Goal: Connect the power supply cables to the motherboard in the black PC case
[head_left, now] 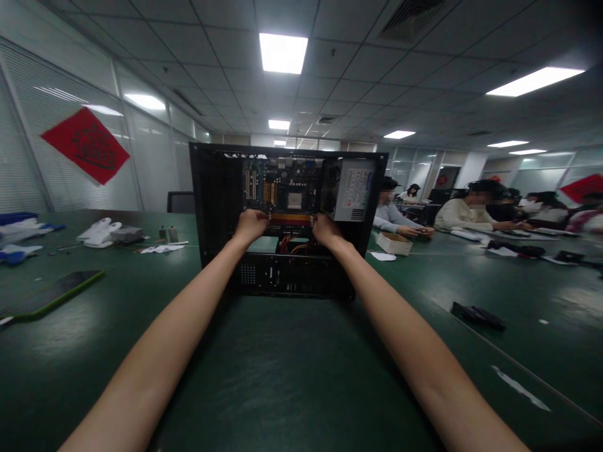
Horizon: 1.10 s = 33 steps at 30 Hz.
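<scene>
A black computer case (287, 274) stands upright on the green table with its open side facing me. Inside it a motherboard (282, 179) shows expansion slots and a pale square processor socket area. Along the board's lower edge run red and yellow memory slots (291, 219). My left hand (252, 226) is closed at the left end of these slots, and my right hand (326, 230) is closed at their right end. What the fingertips pinch is too small and dark to make out. A power supply (353, 191) with a white label sits at upper right, above coloured cables (294, 245).
On the left of the green table (282, 376) lie a green-edged mat (51, 294), white plastic bags (100, 232) and small parts. To the right are a small box (394, 243), a black part (478, 316) and several people seated at the table.
</scene>
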### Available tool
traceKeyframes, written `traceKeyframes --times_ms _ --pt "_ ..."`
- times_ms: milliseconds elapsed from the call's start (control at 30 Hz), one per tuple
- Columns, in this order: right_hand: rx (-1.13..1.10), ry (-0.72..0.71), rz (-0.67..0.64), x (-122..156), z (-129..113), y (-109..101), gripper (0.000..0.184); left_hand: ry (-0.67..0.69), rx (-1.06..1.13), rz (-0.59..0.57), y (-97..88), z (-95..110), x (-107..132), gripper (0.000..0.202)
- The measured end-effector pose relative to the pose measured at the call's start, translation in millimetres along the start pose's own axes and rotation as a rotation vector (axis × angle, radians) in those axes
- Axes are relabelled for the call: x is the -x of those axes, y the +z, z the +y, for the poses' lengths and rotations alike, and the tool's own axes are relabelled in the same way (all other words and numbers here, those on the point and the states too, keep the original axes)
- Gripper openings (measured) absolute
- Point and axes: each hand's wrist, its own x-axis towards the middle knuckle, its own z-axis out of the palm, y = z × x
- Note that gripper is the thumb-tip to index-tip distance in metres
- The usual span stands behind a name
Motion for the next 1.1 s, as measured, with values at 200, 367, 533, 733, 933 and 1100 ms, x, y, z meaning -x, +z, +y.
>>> traceKeyframes --times_ms 200,367,533,733,933,1100 --pt "0.029 0.006 -0.011 0 2 3 0.030 -0.090 -0.105 0.059 -1.4 5 7 0.031" --pt "0.026 -0.012 -0.019 2 1 0 0.032 -0.118 0.061 -0.013 0.2 0 1 0.028" --pt "0.014 -0.014 -0.026 2 -1 -2 0.032 -0.128 0.148 -0.089 0.0 -3 -5 0.030" --pt "0.014 0.015 -0.022 5 -6 -6 0.032 -0.144 0.076 -0.044 -0.5 -4 -2 0.028" --pt "0.021 0.043 -0.020 9 -10 -8 0.033 -0.122 0.002 -0.057 5.9 -8 -3 0.025" --pt "0.025 0.016 -0.040 11 -9 -10 0.035 -0.048 -0.010 -0.117 6.1 -10 -5 0.028"
